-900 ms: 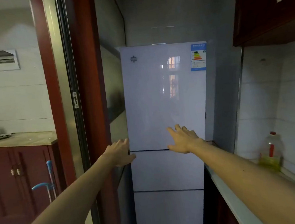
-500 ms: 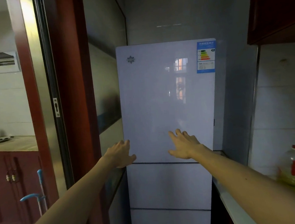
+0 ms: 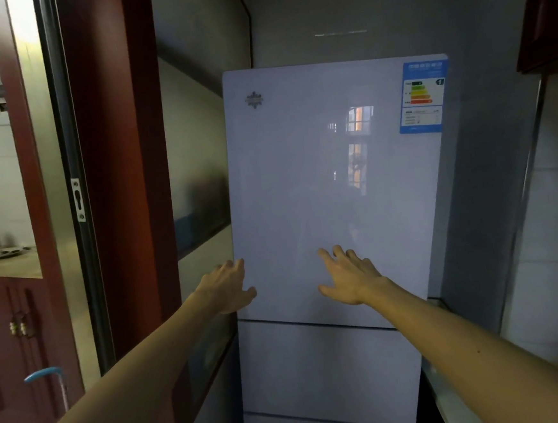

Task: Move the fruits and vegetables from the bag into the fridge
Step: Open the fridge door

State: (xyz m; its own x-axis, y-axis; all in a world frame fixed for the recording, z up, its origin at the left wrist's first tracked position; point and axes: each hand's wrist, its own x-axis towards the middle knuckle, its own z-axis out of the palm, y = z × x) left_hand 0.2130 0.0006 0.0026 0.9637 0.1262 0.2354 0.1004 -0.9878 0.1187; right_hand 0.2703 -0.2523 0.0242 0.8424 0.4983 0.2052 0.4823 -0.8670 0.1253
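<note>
both bare forearms reach forward from the bottom of the view. the left hand is wide and relaxed, holding nothing. its fingertips lie at the left edge of the upper door of the fridge, thumb pointing across the door face. whether it actually touches the edge i cannot tell. the right hand is wide too, fingers fanned, palm toward the door, level with the left hand and a little to its right, empty. under the right forearm runs a pale surface.

just below both hands a dark seam parts the upper door from the middle drawer front. every front looks closed. well above the right hand, at the door's top corner, sits a blue energy label. left of the left hand stands a red-brown door frame.

the bag and the fruits and vegetables are nowhere in view, so judging from this, nothing has gone in yet. the door looks glossy, flat and without a handle, so a palm on its face would likely slide. the better hold seems to be the left edge, fingers hooked behind it, pulling steadily against what is probably a stiff seal.
</note>
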